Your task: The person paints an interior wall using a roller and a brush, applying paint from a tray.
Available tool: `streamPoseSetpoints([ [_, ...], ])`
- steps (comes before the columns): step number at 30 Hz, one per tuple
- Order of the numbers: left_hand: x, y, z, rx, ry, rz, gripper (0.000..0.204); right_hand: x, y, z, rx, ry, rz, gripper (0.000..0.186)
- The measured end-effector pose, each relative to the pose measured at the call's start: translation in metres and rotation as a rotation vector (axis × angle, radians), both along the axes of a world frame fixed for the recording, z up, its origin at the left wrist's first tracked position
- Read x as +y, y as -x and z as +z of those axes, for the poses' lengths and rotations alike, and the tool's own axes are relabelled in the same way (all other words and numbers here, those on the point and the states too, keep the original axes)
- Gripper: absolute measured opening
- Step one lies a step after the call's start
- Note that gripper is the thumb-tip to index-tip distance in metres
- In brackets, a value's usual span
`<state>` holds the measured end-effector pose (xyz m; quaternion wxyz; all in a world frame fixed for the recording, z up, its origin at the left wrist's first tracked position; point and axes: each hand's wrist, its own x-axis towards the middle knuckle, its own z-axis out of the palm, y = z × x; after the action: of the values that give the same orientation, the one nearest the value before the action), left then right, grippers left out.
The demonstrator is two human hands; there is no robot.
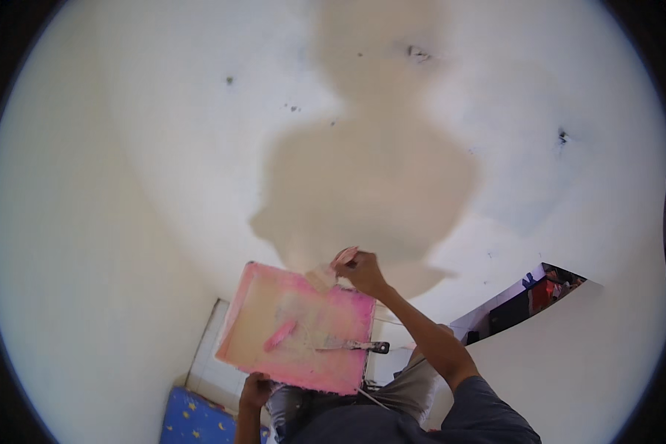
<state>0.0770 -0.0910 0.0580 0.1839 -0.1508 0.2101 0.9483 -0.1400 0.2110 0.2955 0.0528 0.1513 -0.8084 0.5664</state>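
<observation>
My right hand (360,271) grips a paintbrush (322,278) by its pink-stained handle. Its wide, pale bristles hang over the far edge of a shallow paint tray (325,378), close to the wall. Pink paint smears cover the tray, with a beige film inside. At its near left corner, my left hand (256,390) holds the tray's edge, fingers partly hidden beneath it. Lying in the tray are a small pink piece (280,335), whose kind I cannot make out, and a putty knife (355,345) with a dark handle pointing right.
Ahead stands a pale wall (200,148) with several dark chipped spots, and my shadow falls across it. Below left lies a blue mat (192,420) with yellow stars and moons. At right, a wall opening (525,300) shows dark and red items.
</observation>
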Motion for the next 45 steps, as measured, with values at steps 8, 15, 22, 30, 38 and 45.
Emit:
streamPoseSetpoints([
  [8,0.009,0.011,0.019,-0.019,-0.013,-0.031,0.06,0.094,0.06,0.146,0.647,0.249,-0.551,0.003],
  [15,-0.004,0.01,0.003,-0.014,0.006,-0.008,0.06,0.128,0.108,0.254,1.059,0.255,-0.65,0.009],
  [22,-0.004,0.008,-0.002,-0.029,0.01,-0.014,0.056,0.138,0.127,0.279,1.07,0.205,-0.645,0.012],
  [30,-0.001,0.006,0.01,-0.011,0.026,-0.009,0.052,0.151,0.13,0.261,1.077,-0.088,-0.546,0.011],
  [38,-0.002,0.007,0.007,0.006,0.046,-0.011,0.056,0.141,0.097,0.342,1.245,-0.461,-0.583,0.01],
  [45,0.018,0.007,0.049,0.025,0.046,-0.014,0.062,0.137,0.09,0.277,1.093,-0.951,-0.426,0.015],
])
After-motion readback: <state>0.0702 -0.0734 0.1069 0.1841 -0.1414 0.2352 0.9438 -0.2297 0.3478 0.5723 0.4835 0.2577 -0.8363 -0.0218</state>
